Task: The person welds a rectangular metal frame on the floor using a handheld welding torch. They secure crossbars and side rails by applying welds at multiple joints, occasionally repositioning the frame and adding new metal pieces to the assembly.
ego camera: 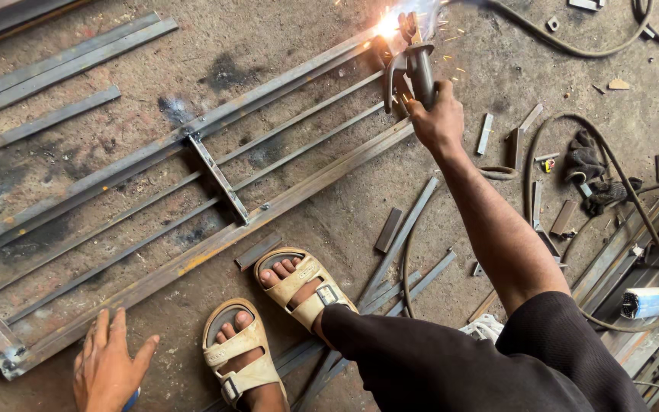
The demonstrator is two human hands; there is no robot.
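Loose steel strips (55, 57) are seen at far left, lying flat on the stained concrete floor (284, 34). A long welded frame (192, 198) of flat bars and thin rods is laid diagonally across the floor, one corner near the lower left edge, the far end up by the sparks. At bottom left, a left hand (108, 366) is spread open, palm down, fingers splayed, pressed on the floor just beside the frame's lower rail; nothing is held in it. Two feet in tan sandals (268, 328) are planted just right of it, close to the rail. Short offcuts (390, 229) are scattered near the feet. Further right, an arm is stretched forward and the right hand (438, 118) is closed tight round the grip of an electrode holder (415, 65), whose tip is set against the frame's upper end, where a bright arc and sparks (389, 24) are thrown. A thick cable (634, 221) is looped across the floor at right, past a dark glove (583, 160) and more scrap. The frame is judged heavy and stiff, rough-edged, and hot near the weld; it would best be gripped on a long rail well apart from the arc. The holder is judged light and rigid, safely taken only by its insulated handle, with the cable's drag allowed for.
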